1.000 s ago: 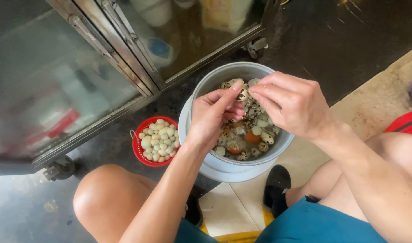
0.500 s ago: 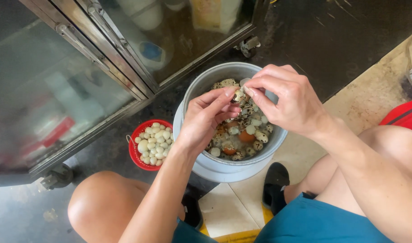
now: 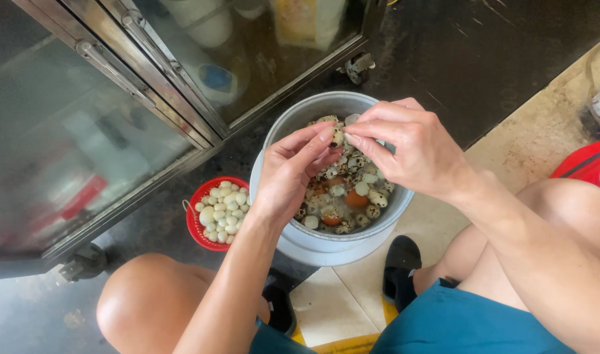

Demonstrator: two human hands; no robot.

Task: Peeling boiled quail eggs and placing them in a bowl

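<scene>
Directly above the grey pot (image 3: 293, 124), my left hand (image 3: 290, 174) and right hand (image 3: 411, 147) pinch one speckled quail egg (image 3: 337, 137) between fingertips, mid-peel. Next, I judge, shell must be picked off gently; peeled eggs (image 3: 223, 206) fill the red basket (image 3: 196, 233) left of the pot.

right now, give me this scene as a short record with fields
left hand: left hand, fingers pinching a small speckled egg
right hand: right hand, fingers on the same egg
under the hands: grey pot of speckled eggs, shell bits and water
beside the pot: red basket of peeled white eggs
behind: glass-door cabinet
posture: person crouched, knees either side of the pot
</scene>
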